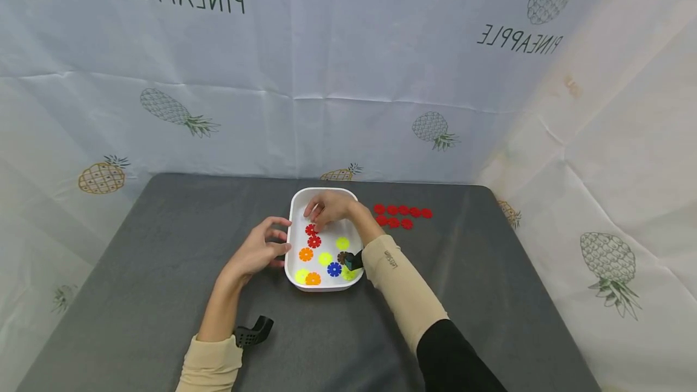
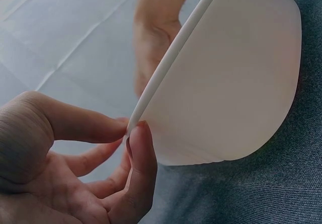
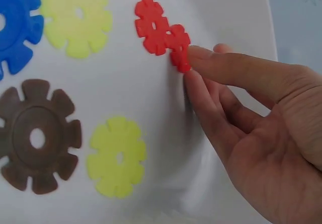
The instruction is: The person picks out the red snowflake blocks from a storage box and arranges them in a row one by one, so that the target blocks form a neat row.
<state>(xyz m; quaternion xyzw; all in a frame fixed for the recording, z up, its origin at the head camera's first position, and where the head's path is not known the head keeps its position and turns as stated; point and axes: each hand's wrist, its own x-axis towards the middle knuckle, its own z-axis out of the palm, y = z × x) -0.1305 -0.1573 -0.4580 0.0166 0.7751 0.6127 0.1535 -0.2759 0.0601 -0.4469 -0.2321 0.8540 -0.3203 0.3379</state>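
Note:
A white plastic tray (image 1: 301, 210) sits on the grey table. My left hand (image 1: 258, 250) grips its left rim, thumb and finger pinching the edge (image 2: 163, 65) in the left wrist view. My right hand (image 1: 333, 207) reaches over the tray's far part. Between its thumb and forefinger it pinches a red notched disc (image 3: 181, 53), tilted up and partly hidden by the fingertips. Against that one lies another red notched disc (image 3: 152, 26), flat on the tray floor. Around them in the tray are yellow discs (image 3: 116, 157), orange discs (image 1: 306, 254), a blue disc (image 1: 334, 269) and a brown disc (image 3: 40, 136).
To the right of the tray, several red discs (image 1: 403, 210) lie on the table (image 1: 463, 295) in two rows. A pineapple-print cloth (image 1: 348, 47) hangs behind the table and along its sides. Black wrist mounts (image 1: 254, 331) stick out from the forearms.

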